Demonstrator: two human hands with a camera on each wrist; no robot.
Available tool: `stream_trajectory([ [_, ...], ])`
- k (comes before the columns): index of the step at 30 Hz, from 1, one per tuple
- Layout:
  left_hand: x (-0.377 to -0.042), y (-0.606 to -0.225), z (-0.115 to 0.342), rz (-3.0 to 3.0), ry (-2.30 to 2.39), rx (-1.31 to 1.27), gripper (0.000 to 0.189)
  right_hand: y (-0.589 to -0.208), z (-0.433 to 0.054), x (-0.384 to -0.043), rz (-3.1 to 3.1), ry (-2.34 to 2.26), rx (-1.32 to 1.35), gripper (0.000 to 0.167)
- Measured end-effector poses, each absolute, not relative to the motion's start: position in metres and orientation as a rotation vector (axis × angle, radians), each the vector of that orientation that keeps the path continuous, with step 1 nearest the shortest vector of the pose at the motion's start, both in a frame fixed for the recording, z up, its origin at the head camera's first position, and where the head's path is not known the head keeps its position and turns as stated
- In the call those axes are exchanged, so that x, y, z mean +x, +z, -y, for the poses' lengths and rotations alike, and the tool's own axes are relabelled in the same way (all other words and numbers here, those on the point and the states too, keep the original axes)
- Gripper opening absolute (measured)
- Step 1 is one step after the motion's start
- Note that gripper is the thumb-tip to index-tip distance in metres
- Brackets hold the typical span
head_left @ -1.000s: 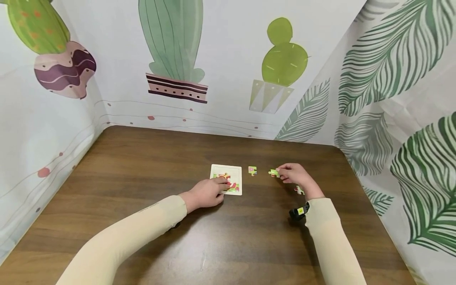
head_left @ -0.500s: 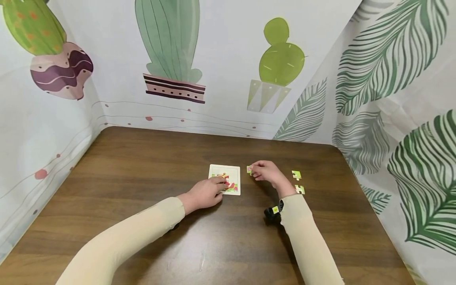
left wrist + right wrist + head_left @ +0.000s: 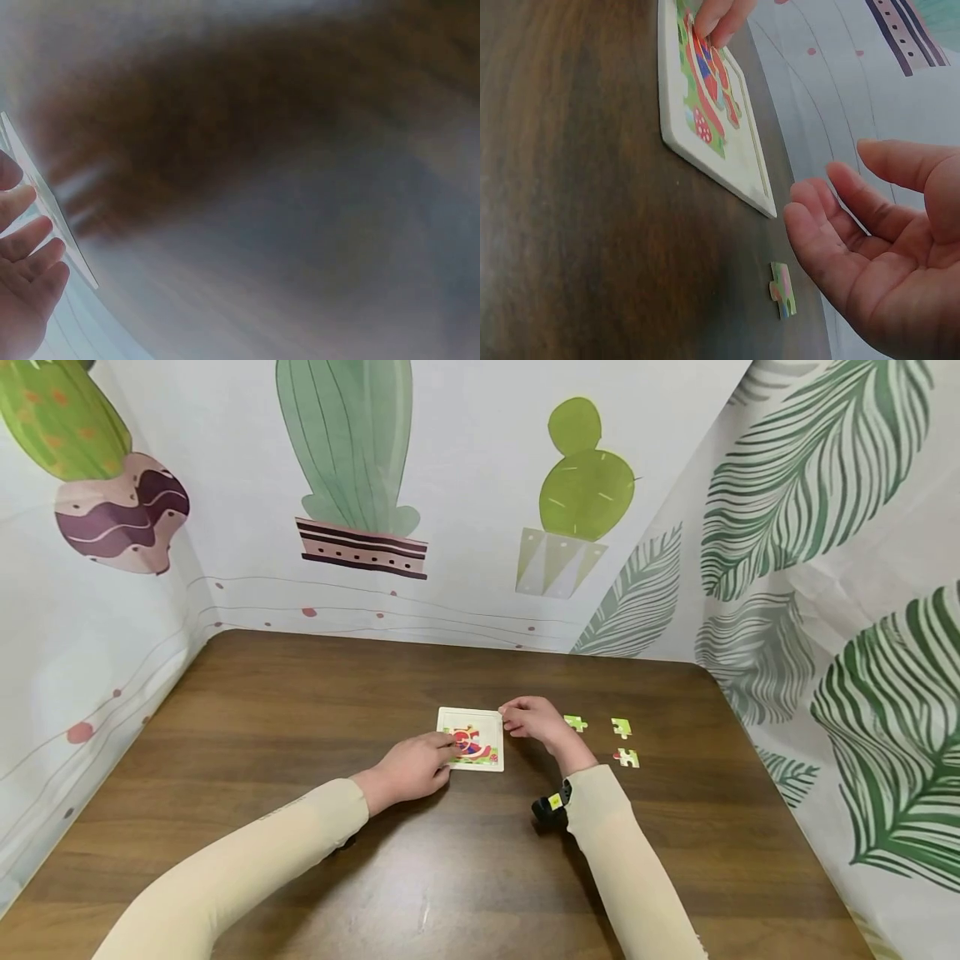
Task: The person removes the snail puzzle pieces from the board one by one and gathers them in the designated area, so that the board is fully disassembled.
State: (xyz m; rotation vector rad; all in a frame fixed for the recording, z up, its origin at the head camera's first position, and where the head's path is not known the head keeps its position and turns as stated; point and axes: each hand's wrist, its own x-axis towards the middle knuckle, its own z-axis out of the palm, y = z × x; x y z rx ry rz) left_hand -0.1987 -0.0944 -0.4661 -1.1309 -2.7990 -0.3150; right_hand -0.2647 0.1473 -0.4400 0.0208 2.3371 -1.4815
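A white puzzle tray [image 3: 480, 762] lies mid-table, its lower part filled with a red, blue and green picture. My left hand [image 3: 412, 768] comes in from the left, fingertips resting on the picture's left part. In the left wrist view the fingers [image 3: 36, 238] extend over the tray's edge. My right hand [image 3: 531, 720] hovers at the tray's upper right corner. In the right wrist view that hand [image 3: 885, 232] has loosely bent fingers, the thumb apart, nothing between them. A pink-and-green puzzle piece [image 3: 783, 290] lies on the table beside it, hidden by the hand in the head view.
To the right lie a green puzzle piece [image 3: 576, 723], a second green piece [image 3: 622, 727] and a white-and-green piece [image 3: 627, 757]. A patterned wall covering [image 3: 472, 560] stands behind the wooden table [image 3: 337, 685]. A black wrist camera [image 3: 550, 807] hangs under the right wrist.
My right hand has travelled left from the green pieces, past the pink-and-green piece, to the tray's corner. My left fingers have shifted slightly left, and more of the blue picture part shows.
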Motion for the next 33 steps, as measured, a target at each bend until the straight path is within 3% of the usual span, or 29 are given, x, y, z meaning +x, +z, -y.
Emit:
stream_trajectory([
  [14, -0.199, -0.466, 0.096, 2.838, -0.267, -1.150, 0.036, -0.446, -0.133, -0.266, -2.334, -1.428, -0.036, 0.036],
  [33, -0.197, -0.465, 0.097, 2.906, -0.264, -1.152, 0.043, -0.452, -0.119, -0.262, -2.514, -1.200, -0.075, 0.028],
])
